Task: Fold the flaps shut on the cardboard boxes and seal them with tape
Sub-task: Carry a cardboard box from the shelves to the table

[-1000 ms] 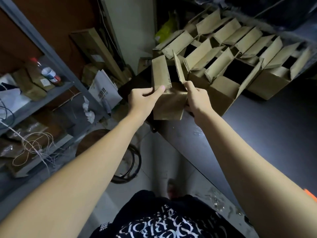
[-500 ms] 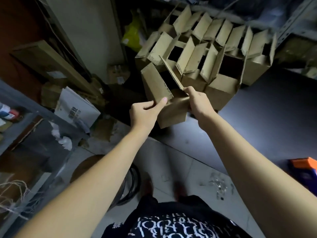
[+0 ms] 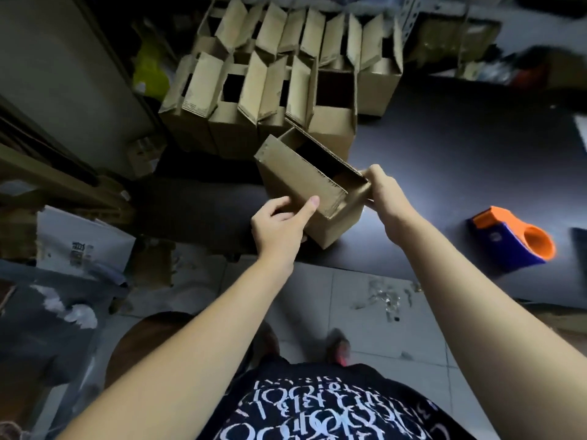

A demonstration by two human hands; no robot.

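Note:
A small brown cardboard box (image 3: 336, 217) with its flaps up stands at the near edge of a dark table (image 3: 476, 160). My left hand (image 3: 279, 222) grips its left flap, thumb on the flap's outer face. My right hand (image 3: 386, 188) grips the flap at the box's right end, fingers curled round its edge. The box's dark inside shows between the flaps. An orange and blue tape dispenser (image 3: 511, 238) lies on the table to the right, apart from both hands.
Several open cardboard boxes (image 3: 276, 77) with raised flaps stand in rows at the back of the table. Shelving with papers (image 3: 79, 246) is on the left. Below are grey floor tiles (image 3: 349, 312) with bits of tape litter and a brown round stool (image 3: 149, 341).
Both hands have drawn the box out of the rows toward the table's near edge and turned it. The view has swung right, bringing the tape dispenser fully into sight.

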